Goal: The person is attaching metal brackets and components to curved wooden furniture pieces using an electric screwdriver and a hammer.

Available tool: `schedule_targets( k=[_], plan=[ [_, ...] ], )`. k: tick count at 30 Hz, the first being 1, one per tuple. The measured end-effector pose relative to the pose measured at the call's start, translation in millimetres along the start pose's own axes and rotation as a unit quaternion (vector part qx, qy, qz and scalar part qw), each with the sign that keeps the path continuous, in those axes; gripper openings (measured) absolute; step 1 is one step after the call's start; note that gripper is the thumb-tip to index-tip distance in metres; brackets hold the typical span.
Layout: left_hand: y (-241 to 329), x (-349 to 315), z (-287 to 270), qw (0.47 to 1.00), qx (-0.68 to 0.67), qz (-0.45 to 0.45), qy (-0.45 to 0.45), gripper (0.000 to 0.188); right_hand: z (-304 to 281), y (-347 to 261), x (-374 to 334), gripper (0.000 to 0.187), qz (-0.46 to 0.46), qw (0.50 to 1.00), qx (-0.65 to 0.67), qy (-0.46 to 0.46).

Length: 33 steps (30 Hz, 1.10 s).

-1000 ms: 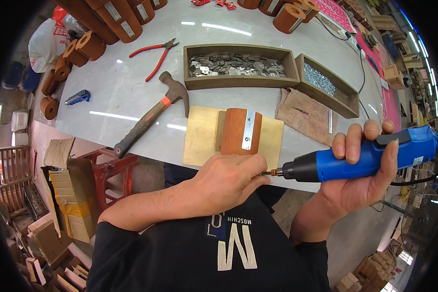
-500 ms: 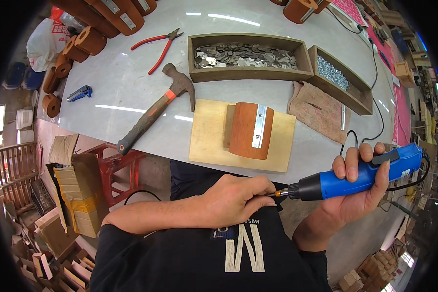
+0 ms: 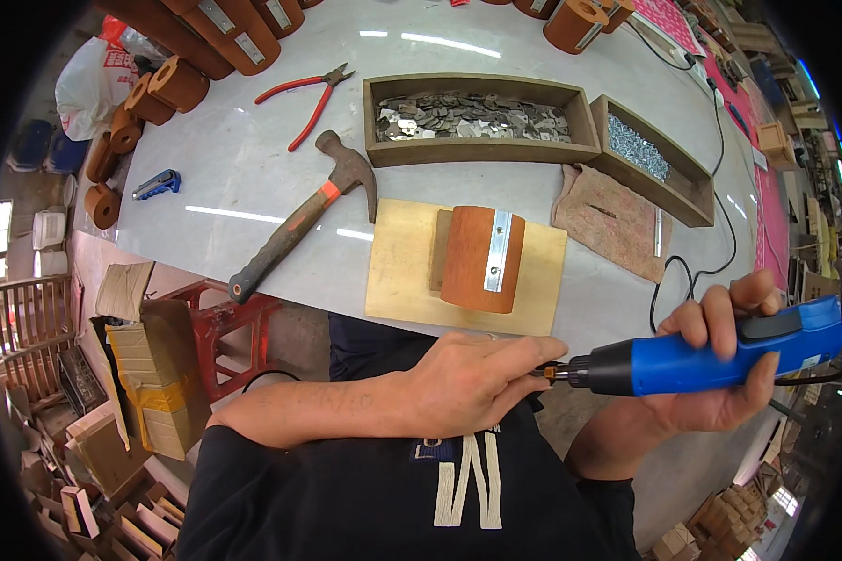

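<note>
My right hand is wrapped round a blue electric screwdriver, its black nose pointing left. My left hand is closed, thumb and forefinger pinched at the brass-coloured bit on the tool's nose. Whether a screw is also between those fingers is hidden. Beyond the hands, a reddish-brown wooden cylinder lies on a pale wooden board against a small brown block. A silver metal hinge-like strip runs along its top, with two dark holes or screw heads visible.
A claw hammer, red-handled pliers and a blue utility knife lie at left. Farther back stand a wooden tray of metal plates and one of screws. A cloth and black cord are at right.
Both hands and the electric screwdriver have shifted slightly to the right. The left fingers still pinch at the bit, and the cylinder has stayed on its board.
</note>
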<state>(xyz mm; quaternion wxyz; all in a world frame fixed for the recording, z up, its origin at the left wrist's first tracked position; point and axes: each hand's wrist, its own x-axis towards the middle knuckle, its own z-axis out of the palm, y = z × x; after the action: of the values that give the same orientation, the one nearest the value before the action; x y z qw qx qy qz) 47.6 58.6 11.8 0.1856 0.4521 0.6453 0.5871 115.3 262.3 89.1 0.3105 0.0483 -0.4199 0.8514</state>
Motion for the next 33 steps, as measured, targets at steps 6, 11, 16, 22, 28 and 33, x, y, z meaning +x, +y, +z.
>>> schedule_targets(
  k=[6, 11, 16, 22, 28, 33],
  plan=[
    [-2, 5, -7, 0.999, 0.023, 0.000, 0.026, 0.046, 10, 8, 12, 0.050, -0.019, 0.998, -0.005, -0.062],
    [6, 15, -30, 0.992, 0.124, -0.020, -0.029, 0.070, 13, 7, 13, 0.046, -0.046, 0.997, -0.053, -0.044],
    [-14, 30, -71, 0.946, 0.322, -0.031, -0.038, 0.123, 3, -2, 23, 0.047, -0.092, 0.990, -0.104, -0.035],
    [-57, 44, -65, 0.943, 0.313, -0.054, -0.098, 0.121, 10, 10, 38, 0.044, -0.114, 0.983, -0.146, -0.015],
    [-69, 44, -61, 0.961, 0.257, -0.054, -0.091, 0.101, 12, 39, 54, 0.043, -0.121, 0.975, -0.183, -0.039],
    [-77, 43, -58, 0.975, 0.210, -0.032, -0.057, 0.094, 14, 65, 60, 0.042, -0.114, 0.972, -0.200, -0.050]
  ],
)
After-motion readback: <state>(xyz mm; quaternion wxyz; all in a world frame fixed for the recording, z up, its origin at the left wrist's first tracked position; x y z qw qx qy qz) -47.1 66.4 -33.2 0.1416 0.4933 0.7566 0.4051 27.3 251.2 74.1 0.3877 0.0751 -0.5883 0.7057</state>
